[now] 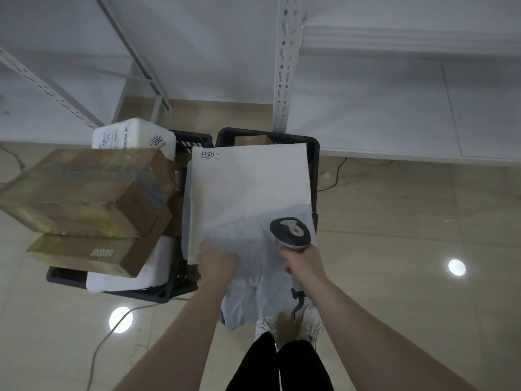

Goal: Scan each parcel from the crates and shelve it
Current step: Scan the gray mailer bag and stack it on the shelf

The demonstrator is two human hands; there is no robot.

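Head view, the only one, looks straight down over two black crates on the floor in front of white shelving. Left hand (218, 261) has its fingers curled over the near edge of a soft grey bag parcel (253, 277), gripping it where it drapes over a large white flat parcel (248, 193) lying across the right crate (314, 148). Right hand (306, 262) is wrapped round the handle of a scanner (290, 232), whose head sits just beyond its fingers, above the grey bag; whether a label is under it cannot be told. Beyond and to the left of the left fingers, the left crate (158, 296) is piled high with brown boxes (84, 193), a white foam box (132, 136) marked 2002 and another white parcel beneath. The shelf board (394, 108) past the crates shows nothing on its visible part. Judging from this, the job is at an early stage: one bag is being scanned or readied for scanning, and nearly all parcels remain to be scanned and shelved.
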